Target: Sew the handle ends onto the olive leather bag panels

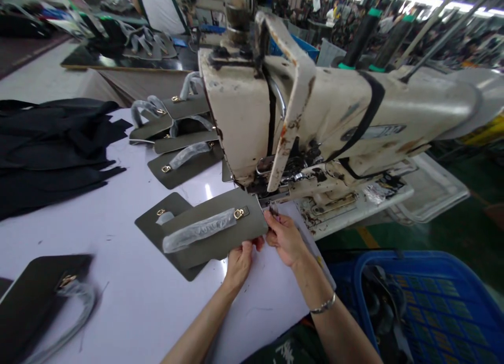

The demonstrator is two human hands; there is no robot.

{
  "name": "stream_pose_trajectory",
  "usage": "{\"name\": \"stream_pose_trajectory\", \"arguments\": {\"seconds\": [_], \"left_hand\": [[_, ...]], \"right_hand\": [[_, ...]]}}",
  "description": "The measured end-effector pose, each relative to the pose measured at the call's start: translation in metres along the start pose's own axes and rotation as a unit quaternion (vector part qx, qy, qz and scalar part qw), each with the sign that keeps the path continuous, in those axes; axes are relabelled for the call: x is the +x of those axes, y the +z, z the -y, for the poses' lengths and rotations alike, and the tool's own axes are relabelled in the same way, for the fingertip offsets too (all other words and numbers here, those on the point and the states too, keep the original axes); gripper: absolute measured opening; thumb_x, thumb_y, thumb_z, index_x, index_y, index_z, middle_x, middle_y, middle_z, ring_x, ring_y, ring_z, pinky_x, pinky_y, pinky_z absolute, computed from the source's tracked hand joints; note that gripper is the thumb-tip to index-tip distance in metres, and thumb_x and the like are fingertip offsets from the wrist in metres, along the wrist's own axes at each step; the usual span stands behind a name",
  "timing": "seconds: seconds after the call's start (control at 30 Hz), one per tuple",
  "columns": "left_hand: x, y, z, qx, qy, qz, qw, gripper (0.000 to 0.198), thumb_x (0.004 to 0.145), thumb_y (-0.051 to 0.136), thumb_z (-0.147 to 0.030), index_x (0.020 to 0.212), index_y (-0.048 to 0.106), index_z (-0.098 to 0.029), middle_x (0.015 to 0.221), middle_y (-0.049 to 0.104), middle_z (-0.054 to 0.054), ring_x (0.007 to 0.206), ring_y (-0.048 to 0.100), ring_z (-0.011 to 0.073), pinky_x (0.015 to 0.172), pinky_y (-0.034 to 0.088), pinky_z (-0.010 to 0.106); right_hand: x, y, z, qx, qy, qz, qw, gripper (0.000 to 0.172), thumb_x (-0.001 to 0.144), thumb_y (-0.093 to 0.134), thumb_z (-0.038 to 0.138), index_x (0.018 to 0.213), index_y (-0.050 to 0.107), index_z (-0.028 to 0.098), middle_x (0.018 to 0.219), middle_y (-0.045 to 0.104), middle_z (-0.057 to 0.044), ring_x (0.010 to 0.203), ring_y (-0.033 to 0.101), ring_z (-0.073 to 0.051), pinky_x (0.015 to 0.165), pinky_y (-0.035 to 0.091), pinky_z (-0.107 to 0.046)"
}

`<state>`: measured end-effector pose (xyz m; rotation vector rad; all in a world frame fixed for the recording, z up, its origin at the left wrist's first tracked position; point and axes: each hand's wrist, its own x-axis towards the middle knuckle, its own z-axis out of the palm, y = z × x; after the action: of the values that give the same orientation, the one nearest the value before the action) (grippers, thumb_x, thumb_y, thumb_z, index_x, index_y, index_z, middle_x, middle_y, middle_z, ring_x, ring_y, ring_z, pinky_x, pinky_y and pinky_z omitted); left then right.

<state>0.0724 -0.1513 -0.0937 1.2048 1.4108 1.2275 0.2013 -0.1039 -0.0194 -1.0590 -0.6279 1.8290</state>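
Observation:
An olive-green bag panel (pixel 220 201) lies under the sewing machine's head (pixel 240 117), its right end close to the needle area. Attached to it is a plastic-wrapped handle (pixel 200 230) with a gold ring fitting. My left hand (pixel 239 261) is closed on the panel's near edge, some fingertips hidden beneath it. At the panel's right end, my right hand (pixel 285 238) pinches the edge between thumb and fingers. A small dark thing shows by those fingertips; its kind is unclear. A second green panel (pixel 173 202) lies partly underneath.
Several panels with wrapped handles (pixel 185 162) lie beyond, left of the machine. Black fabric pieces (pixel 59 149) are heaped at far left. Another dark panel (pixel 47 296) lies at near left. A blue basket (pixel 425 256) with dark pieces stands at my right, below the white table (pixel 129 280).

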Motion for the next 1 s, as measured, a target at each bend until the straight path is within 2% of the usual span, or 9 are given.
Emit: {"name": "stream_pose_trajectory", "arguments": {"seconds": [0.17,0.33,0.4,0.53,0.63,0.7,0.83,0.9,1.0], "left_hand": [[0.002,-0.006,-0.004,0.034,-0.022,-0.029,0.999,0.059,0.086,0.054,-0.073,0.056,0.061,-0.022,0.068,0.071,0.011,0.072,0.066,0.0255,0.076,0.052,0.034],[0.002,-0.004,-0.005,0.049,-0.025,-0.087,0.995,0.051,0.086,0.058,-0.064,0.059,0.064,-0.022,0.069,0.070,0.011,0.070,0.068,0.0249,0.075,0.053,0.033],[0.002,-0.003,-0.011,0.047,-0.017,-0.096,0.994,0.051,0.088,0.057,-0.063,0.060,0.063,-0.022,0.067,0.069,0.009,0.068,0.067,0.0233,0.074,0.053,0.032],[-0.001,-0.003,-0.029,0.032,-0.008,-0.112,0.993,0.048,0.091,0.059,-0.059,0.063,0.063,-0.021,0.063,0.067,0.007,0.063,0.065,0.0204,0.069,0.052,0.030],[-0.003,-0.005,-0.039,0.034,-0.015,-0.121,0.992,0.045,0.091,0.063,-0.057,0.065,0.064,-0.019,0.062,0.066,0.006,0.060,0.063,0.0188,0.065,0.052,0.029],[-0.005,-0.007,-0.043,0.031,-0.021,-0.116,0.993,0.045,0.091,0.064,-0.056,0.065,0.064,-0.019,0.062,0.065,0.005,0.060,0.061,0.0179,0.064,0.051,0.029],[-0.006,-0.010,-0.042,-0.022,-0.036,-0.094,0.995,0.044,0.091,0.067,-0.055,0.069,0.065,-0.017,0.064,0.064,0.005,0.061,0.060,0.0172,0.060,0.050,0.028],[-0.005,-0.011,-0.038,-0.064,-0.045,-0.070,0.994,0.043,0.090,0.067,-0.056,0.071,0.066,-0.017,0.065,0.064,0.005,0.061,0.059,0.0173,0.060,0.050,0.029],[-0.004,-0.012,-0.032,-0.111,-0.068,-0.042,0.991,0.045,0.087,0.070,-0.060,0.072,0.068,-0.017,0.067,0.065,0.007,0.062,0.060,0.0189,0.063,0.053,0.032]], "right_hand": [[0.006,-0.004,-0.005,-0.009,-0.021,-0.007,1.000,0.044,0.059,0.094,0.046,0.069,0.065,0.015,0.051,0.041,0.009,0.042,0.020,-0.001,0.041,0.013,-0.020],[0.006,0.001,0.001,-0.079,-0.071,-0.009,0.994,0.028,0.061,0.091,0.037,0.064,0.075,0.014,0.052,0.057,0.001,0.047,0.043,-0.008,0.050,0.036,-0.025],[0.006,0.001,0.005,-0.099,-0.071,-0.012,0.992,0.028,0.059,0.091,0.038,0.063,0.077,0.015,0.052,0.059,0.000,0.051,0.047,-0.011,0.053,0.039,-0.026],[0.006,-0.005,0.016,-0.132,-0.062,-0.011,0.989,0.034,0.056,0.093,0.041,0.063,0.075,0.013,0.051,0.050,0.004,0.051,0.033,-0.006,0.050,0.026,-0.024],[0.004,-0.011,0.022,-0.168,-0.061,0.002,0.984,0.039,0.070,0.085,0.050,0.064,0.072,0.014,0.051,0.035,0.007,0.050,0.022,-0.005,0.049,0.015,-0.025],[0.002,-0.012,0.025,-0.214,-0.087,-0.007,0.973,0.043,0.079,0.079,0.052,0.060,0.067,0.015,0.052,0.031,0.007,0.051,0.022,-0.006,0.050,0.015,-0.026],[0.003,-0.010,0.026,-0.293,-0.140,-0.021,0.946,0.028,0.074,0.085,0.043,0.071,0.076,0.016,0.060,0.053,0.004,0.058,0.042,-0.009,0.057,0.032,-0.024],[0.004,-0.008,0.025,-0.260,-0.125,-0.016,0.957,0.025,0.070,0.088,0.039,0.079,0.080,0.017,0.068,0.064,0.001,0.064,0.053,-0.012,0.064,0.042,-0.026],[0.004,-0.006,0.025,-0.200,-0.099,-0.003,0.975,0.023,0.068,0.089,0.037,0.073,0.079,0.017,0.071,0.069,0.000,0.067,0.058,-0.013,0.070,0.047,-0.028]]}}
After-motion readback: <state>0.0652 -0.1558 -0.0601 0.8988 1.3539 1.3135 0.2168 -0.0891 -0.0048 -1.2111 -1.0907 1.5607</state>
